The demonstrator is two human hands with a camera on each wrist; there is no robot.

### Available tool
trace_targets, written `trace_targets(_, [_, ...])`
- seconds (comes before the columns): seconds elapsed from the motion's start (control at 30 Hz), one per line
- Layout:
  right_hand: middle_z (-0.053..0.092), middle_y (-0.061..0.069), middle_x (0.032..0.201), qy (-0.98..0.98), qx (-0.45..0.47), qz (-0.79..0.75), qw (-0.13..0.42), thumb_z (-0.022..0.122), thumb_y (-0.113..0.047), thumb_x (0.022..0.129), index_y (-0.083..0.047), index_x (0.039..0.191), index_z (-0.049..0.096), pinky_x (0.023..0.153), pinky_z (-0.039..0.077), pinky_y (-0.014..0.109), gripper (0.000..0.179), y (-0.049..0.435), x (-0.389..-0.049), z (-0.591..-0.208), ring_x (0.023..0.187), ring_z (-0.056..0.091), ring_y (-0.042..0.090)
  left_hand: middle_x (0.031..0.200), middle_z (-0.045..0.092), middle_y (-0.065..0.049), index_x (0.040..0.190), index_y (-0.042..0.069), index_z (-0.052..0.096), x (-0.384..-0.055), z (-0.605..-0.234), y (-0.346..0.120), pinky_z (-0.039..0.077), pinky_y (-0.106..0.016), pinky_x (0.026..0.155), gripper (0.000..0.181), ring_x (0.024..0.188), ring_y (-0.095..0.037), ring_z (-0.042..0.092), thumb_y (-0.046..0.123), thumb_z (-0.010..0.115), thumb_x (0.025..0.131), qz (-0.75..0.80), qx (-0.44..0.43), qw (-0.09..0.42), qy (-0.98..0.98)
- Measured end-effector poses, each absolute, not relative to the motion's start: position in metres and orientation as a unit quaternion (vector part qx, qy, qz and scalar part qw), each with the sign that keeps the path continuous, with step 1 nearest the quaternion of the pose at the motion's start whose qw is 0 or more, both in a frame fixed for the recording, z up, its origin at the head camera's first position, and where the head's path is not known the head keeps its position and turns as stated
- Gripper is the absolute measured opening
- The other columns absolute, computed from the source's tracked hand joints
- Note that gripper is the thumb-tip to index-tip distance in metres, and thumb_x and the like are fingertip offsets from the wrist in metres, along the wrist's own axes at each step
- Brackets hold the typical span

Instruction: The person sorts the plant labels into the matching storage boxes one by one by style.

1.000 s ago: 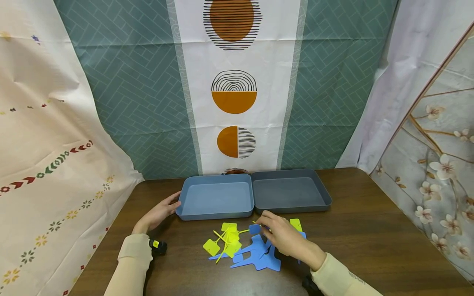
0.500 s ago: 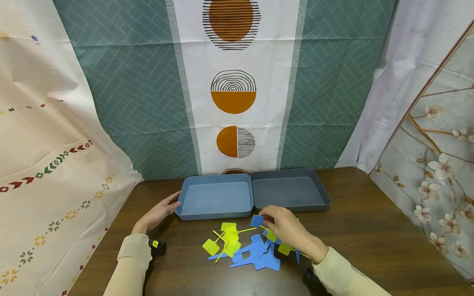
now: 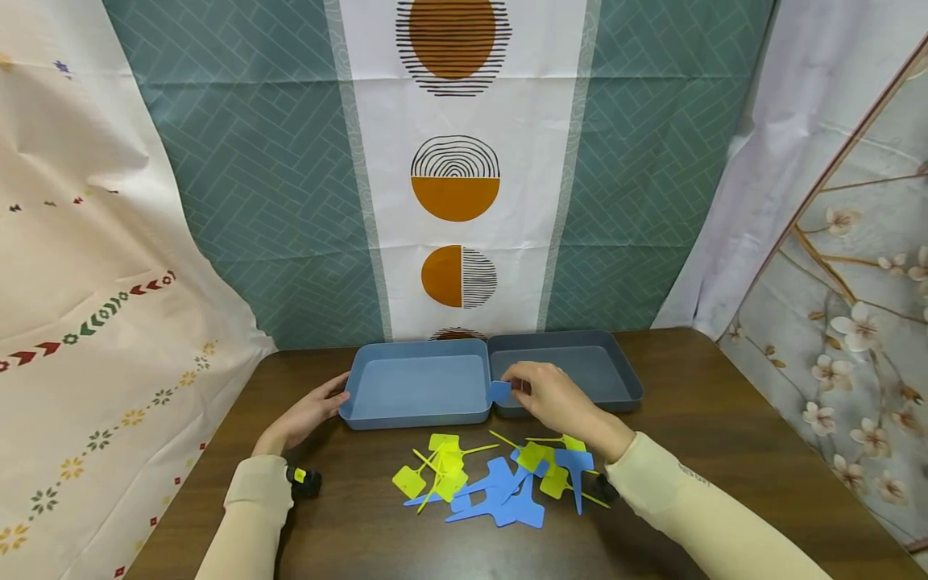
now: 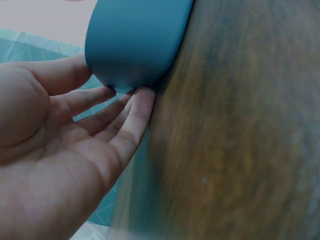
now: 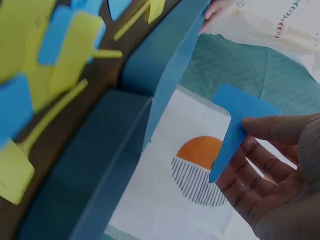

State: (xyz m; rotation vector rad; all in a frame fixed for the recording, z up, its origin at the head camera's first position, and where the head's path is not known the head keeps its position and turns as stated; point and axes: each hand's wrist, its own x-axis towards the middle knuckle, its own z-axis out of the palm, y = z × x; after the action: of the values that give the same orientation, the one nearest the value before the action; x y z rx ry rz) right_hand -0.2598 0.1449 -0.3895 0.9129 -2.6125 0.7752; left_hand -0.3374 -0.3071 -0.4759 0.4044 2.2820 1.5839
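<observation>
My right hand (image 3: 561, 401) pinches a blue T-shaped plant label (image 5: 239, 112) between thumb and fingers, its pointed stem hanging down in the right wrist view. In the head view the label overlaps the corner where the light blue tray (image 3: 416, 420) meets the dark grey tray (image 3: 573, 372). My left hand (image 3: 308, 412) rests at the blue tray's left end. Seen from the left wrist, its fingertips touch the tray wall (image 4: 135, 45), fingers nearly straight. Loose yellow plant labels (image 3: 409, 482) and blue plant labels (image 3: 500, 501) lie mixed in front of the trays.
Both trays stand side by side near the back edge of the brown wooden table (image 3: 348, 532). A patterned cloth (image 3: 464, 177) hangs behind them. More cloth hangs along the left and right sides.
My right hand has lifted the blue plant label away from the pile and carried it forward to the trays, uncovering labels on the right. The left hand stays at the blue tray.
</observation>
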Motion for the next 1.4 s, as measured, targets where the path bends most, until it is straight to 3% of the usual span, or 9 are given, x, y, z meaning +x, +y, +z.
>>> trace_targets(0.33, [0.07, 0.003, 0.091, -0.903, 0.325, 0.234, 0.157, 0.071, 0.006, 0.093, -0.005, 0.108, 0.076, 0.07, 0.055, 0.03, 0.019, 0.137, -0.284, -0.369, 0.076, 0.059, 0.014, 0.17, 0.004, -0.029, 0.165, -0.002, 0.008, -0.337, -0.475, -0.308, 0.02, -0.064, 0.122, 0.064, 0.154, -0.049, 0.016, 0.016, 0.042, 0.114, 0.559, 0.152, 0.165, 0.798])
trace_targets(0.63, [0.074, 0.008, 0.105, -0.911, 0.313, 0.232, 0.138, 0.066, 0.003, 0.098, -0.004, 0.114, 0.076, 0.081, 0.059, 0.037, 0.02, 0.118, -0.305, -0.357, 0.087, 0.066, 0.02, 0.167, 0.014, -0.032, 0.165, -0.002, 0.01, -0.338, -0.476, -0.311, 0.024, -0.065, 0.121, 0.065, 0.152, -0.051, 0.022, 0.015, 0.045, 0.113, 0.564, 0.155, 0.152, 0.797])
trace_targets(0.9, [0.075, 0.011, 0.11, -0.91, 0.322, 0.225, 0.13, 0.064, 0.002, 0.1, -0.003, 0.115, 0.077, 0.087, 0.059, 0.038, 0.02, 0.107, -0.316, -0.35, 0.094, 0.068, 0.023, 0.166, 0.016, -0.032, 0.165, -0.002, 0.01, -0.338, -0.476, -0.31, 0.037, -0.053, 0.118, 0.063, 0.149, -0.049, 0.028, 0.014, 0.042, 0.114, 0.567, 0.151, 0.156, 0.795])
trace_targets(1.03, [0.075, 0.011, 0.111, -0.913, 0.32, 0.221, 0.121, 0.063, 0.002, 0.101, -0.003, 0.117, 0.076, 0.086, 0.059, 0.037, 0.022, 0.104, -0.323, -0.348, 0.091, 0.066, 0.022, 0.166, 0.015, -0.032, 0.165, -0.002, 0.009, -0.339, -0.477, -0.31, 0.041, -0.046, 0.116, 0.062, 0.15, -0.048, 0.028, 0.013, 0.041, 0.114, 0.569, 0.151, 0.156, 0.793])
trace_targets(1.4, [0.073, 0.007, 0.099, -0.927, 0.306, 0.188, 0.108, 0.065, -0.001, 0.1, -0.006, 0.116, 0.077, 0.078, 0.057, 0.033, 0.02, 0.087, -0.347, -0.346, 0.083, 0.061, 0.02, 0.168, 0.013, -0.031, 0.165, -0.002, 0.01, -0.34, -0.478, -0.311, 0.04, -0.048, 0.117, 0.062, 0.151, -0.048, 0.026, 0.012, 0.041, 0.113, 0.577, 0.155, 0.156, 0.786])
